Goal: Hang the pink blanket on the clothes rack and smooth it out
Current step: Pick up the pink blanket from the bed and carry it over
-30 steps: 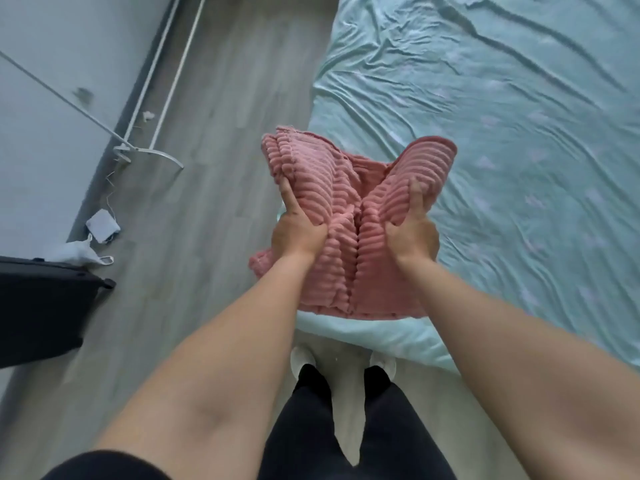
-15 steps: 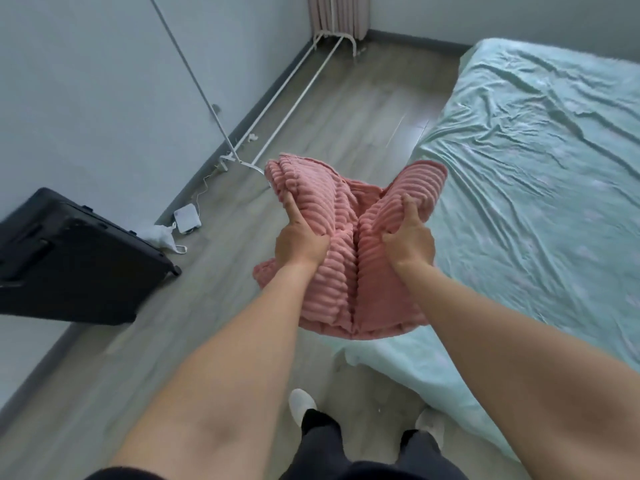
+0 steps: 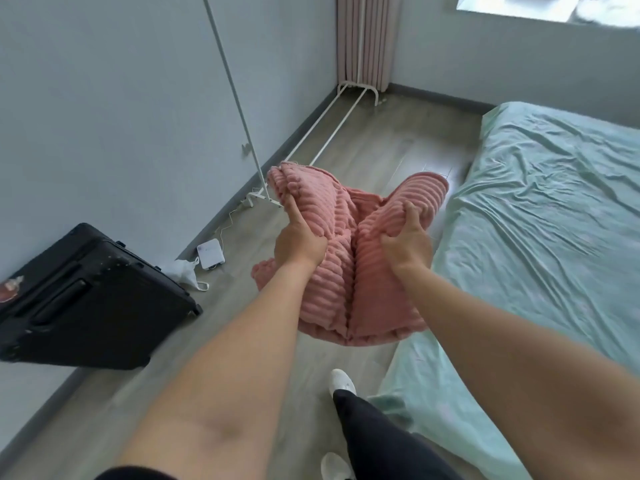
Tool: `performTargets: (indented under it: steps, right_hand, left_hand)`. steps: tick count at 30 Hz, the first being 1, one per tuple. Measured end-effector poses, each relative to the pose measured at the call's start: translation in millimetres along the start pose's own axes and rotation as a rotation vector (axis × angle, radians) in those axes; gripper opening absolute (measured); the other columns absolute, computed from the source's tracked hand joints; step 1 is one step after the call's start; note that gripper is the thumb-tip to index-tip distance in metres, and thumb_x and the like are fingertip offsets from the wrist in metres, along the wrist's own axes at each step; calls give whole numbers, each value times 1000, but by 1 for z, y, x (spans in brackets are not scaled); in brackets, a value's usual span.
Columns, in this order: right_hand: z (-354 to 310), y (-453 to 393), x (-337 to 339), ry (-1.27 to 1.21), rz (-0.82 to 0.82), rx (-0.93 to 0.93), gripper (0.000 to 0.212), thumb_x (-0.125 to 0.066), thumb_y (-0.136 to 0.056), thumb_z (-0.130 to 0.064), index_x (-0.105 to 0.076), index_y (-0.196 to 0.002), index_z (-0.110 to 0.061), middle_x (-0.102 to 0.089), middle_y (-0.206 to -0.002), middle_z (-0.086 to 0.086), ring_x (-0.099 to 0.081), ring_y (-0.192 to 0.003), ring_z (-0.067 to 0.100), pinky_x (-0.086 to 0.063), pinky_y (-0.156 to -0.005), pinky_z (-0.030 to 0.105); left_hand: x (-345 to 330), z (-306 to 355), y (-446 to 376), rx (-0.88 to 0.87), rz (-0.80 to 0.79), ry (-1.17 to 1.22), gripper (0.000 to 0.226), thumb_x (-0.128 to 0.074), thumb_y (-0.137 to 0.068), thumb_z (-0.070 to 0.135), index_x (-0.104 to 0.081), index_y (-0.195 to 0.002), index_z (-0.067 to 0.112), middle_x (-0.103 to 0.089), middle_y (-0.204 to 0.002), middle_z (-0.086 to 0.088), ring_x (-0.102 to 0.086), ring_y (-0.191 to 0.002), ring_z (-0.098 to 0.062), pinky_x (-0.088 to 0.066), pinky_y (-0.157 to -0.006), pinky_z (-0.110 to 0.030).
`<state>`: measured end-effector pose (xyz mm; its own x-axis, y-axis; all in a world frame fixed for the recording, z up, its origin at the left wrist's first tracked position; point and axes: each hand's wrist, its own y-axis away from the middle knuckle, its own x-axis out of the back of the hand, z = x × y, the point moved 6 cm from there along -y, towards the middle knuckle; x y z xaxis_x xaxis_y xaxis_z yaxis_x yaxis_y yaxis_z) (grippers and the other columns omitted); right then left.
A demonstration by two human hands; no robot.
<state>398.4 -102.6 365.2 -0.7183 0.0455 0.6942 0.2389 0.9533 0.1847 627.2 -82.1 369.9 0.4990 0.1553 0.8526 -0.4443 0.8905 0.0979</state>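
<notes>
1. Pink and thickly ribbed, the folded blanket (image 3: 349, 268) hangs bunched in the air over the wood-look floor (image 3: 374, 157), between the wall and the bed, held up in front of the person.
2. The left hand (image 3: 298, 242) grips the blanket's left fold, thumb stretched up along the ribs and the other fingers tucked out of sight behind the fabric.
3. The right hand (image 3: 407, 245) grips the right fold the same way, thumb on top and fingers curled into the cloth.
4. The two folds rise like lobes above the hands, with a deep crease between them; the lower edge droops below the wrists.
5. The white clothes rack (image 3: 242, 133) stands along the grey wall beyond the blanket; its upright pole slants up out of view and its floor rails run toward the far corner. The blanket is near its foot but apart from it.
6. A bed with a crumpled mint-green sheet (image 3: 554, 220) fills the right side.
7. A black suitcase (image 3: 86, 306) lies by the wall on the left, with a small white box (image 3: 211, 252) and a white plastic bag (image 3: 183, 271) beside it.
8. A pale pink curtain (image 3: 367, 39) hangs in the far corner.
</notes>
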Motion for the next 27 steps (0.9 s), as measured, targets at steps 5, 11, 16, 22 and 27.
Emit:
performTargets:
  steps: [5, 11, 16, 22, 27]
  right_hand:
    - [-56, -69, -25, -27, 18, 15, 78, -61, -85, -28, -23, -152, -37, -64, -125, 17, -62, -109, 38, -48, -93, 41]
    - [-116, -156, -39, -51, 39, 9, 79, -62, -86, -29, -21, -153, -36, -63, -126, 18, -62, -110, 39, -48, -94, 43]
    - [-168, -226, -49, -52, 67, 10, 78, -63, -86, -29, -22, -152, -38, -64, -125, 17, -62, -109, 38, -48, -94, 43]
    - [-220, -317, -77, -35, 121, -21, 78, -62, -87, -28, -21, -152, -36, -62, -128, 17, -61, -112, 39, -48, -96, 45]
    - [-281, -385, -95, -30, 168, -27, 79, -64, -87, -33, -20, -152, -36, -63, -126, 17, -62, -109, 38, -49, -95, 46]
  left_hand:
    - [14, 16, -90, -27, 16, -14, 112, -72, -85, 38, 13, -157, 24, -68, -119, -17, -67, -101, -38, -54, -83, -42]
    - [32, 49, -192, -58, 28, -24, 110, -70, -87, 37, 13, -157, 25, -67, -123, -16, -68, -98, -35, -54, -81, -40]
    - [41, 77, -281, -89, 29, -25, 109, -71, -87, 37, 11, -158, 24, -66, -124, -15, -68, -100, -34, -55, -82, -41]
    - [37, 103, -398, -143, 4, -46, 106, -69, -88, 38, 10, -158, 24, -65, -126, -12, -68, -100, -33, -50, -76, -36]
    - [50, 120, -496, -158, -42, 0, 103, -67, -90, 38, 9, -158, 24, -63, -131, -14, -66, -106, -35, -51, -84, -38]
